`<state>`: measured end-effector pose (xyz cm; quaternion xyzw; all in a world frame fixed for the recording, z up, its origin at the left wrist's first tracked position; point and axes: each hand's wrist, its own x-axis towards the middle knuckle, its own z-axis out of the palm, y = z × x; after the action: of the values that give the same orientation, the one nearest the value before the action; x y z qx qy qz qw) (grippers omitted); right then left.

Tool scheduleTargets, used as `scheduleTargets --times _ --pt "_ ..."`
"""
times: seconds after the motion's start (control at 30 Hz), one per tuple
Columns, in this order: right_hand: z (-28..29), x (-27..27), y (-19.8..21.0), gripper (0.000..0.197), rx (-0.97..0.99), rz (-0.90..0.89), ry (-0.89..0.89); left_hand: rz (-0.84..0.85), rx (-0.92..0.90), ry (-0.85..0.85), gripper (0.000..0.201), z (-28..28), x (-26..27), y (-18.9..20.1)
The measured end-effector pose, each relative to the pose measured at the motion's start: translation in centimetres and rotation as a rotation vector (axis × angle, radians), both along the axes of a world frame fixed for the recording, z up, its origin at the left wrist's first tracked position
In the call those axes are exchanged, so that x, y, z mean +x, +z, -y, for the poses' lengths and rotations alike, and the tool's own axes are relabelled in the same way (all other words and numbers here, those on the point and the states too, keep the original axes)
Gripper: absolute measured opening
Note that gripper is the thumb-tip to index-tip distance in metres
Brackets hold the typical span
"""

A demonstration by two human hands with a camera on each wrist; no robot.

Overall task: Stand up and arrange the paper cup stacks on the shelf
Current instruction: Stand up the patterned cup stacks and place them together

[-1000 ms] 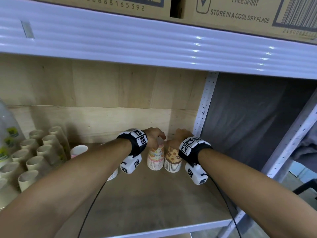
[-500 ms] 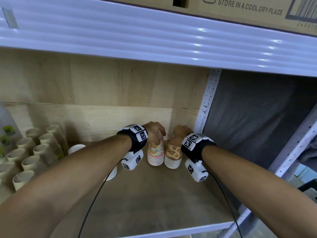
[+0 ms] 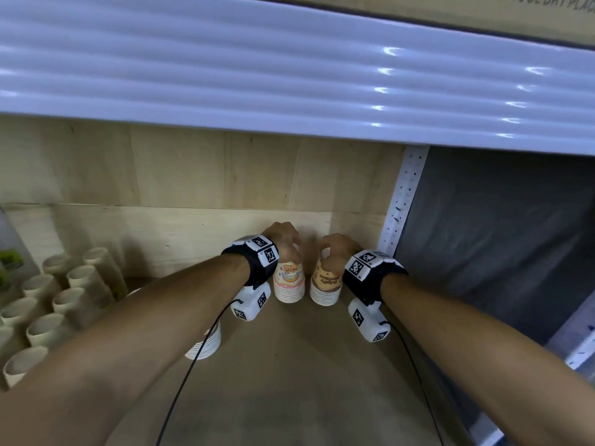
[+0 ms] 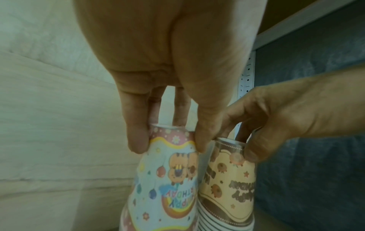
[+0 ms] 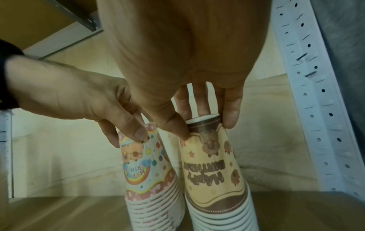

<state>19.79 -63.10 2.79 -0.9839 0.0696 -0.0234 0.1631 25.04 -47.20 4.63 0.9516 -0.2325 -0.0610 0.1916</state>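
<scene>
Rainbow cup stack (image 3: 288, 283) and brown cup stack (image 3: 325, 284): upright, mouth-down, just beside each other at shelf (image 3: 289, 381) back. Pinched from directly above at closed ends by left hand (image 3: 283, 237) and right hand (image 3: 338, 252) respectively. Long axes vertical.

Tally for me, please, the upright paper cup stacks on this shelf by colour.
pink rainbow stack: 1
brown-and-cream stack: 1
white stack, partly behind the left arm: 1
Total: 3
</scene>
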Motion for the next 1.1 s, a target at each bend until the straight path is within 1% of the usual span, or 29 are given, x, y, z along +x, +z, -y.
scheduleTargets --times 0.1,0.23,0.37,0.47,0.57,0.67,0.77,0.9,1.03,1.1 --pt "0.3 1.3 -0.5 0.039 0.017 0.01 0.02 -0.004 -0.003 0.026 0.057 0.0 0.8 -0.6" --pt "0.0 2.5 -1.3 0.019 0.015 0.072 0.069 -0.014 -0.007 0.045 0.058 0.3 1.6 -1.1" --pt "0.3 3.4 -1.4 0.027 0.042 0.082 0.089 -0.005 -0.008 0.048 0.053 0.8 2.1 -1.3" --pt "0.5 4.0 -1.7 0.024 0.047 0.086 0.096 -0.01 -0.001 0.048 0.051 1.2 2.5 -1.5" --pt "0.6 4.4 -1.8 0.024 0.095 0.1 0.103 -0.01 -0.004 0.041 0.045 1.5 2.7 -1.5" --pt "0.6 4.2 -1.2 0.017 0.113 0.042 0.124 -0.005 -0.006 0.044 0.045 1.7 2.8 -1.6" --pt "0.7 4.1 -1.0 0.016 0.116 0.049 0.117 0.005 -0.015 0.037 0.04 1.8 2.8 -1.6" --pt "0.6 3.8 -0.9 0.011 0.14 0.039 0.117 0.014 -0.011 0.037 0.043 1.6 2.7 -1.6" --pt "0.6 3.9 -1.1 0.019 0.142 0.026 0.089 0.007 -0.036 0.041 0.059 1.2 2.5 -1.4" --pt "1.1 4.9 -2.0 0.034 0.105 0.023 0.056 0.017 -0.045 0.036 0.066 0.7 2.2 -0.9"
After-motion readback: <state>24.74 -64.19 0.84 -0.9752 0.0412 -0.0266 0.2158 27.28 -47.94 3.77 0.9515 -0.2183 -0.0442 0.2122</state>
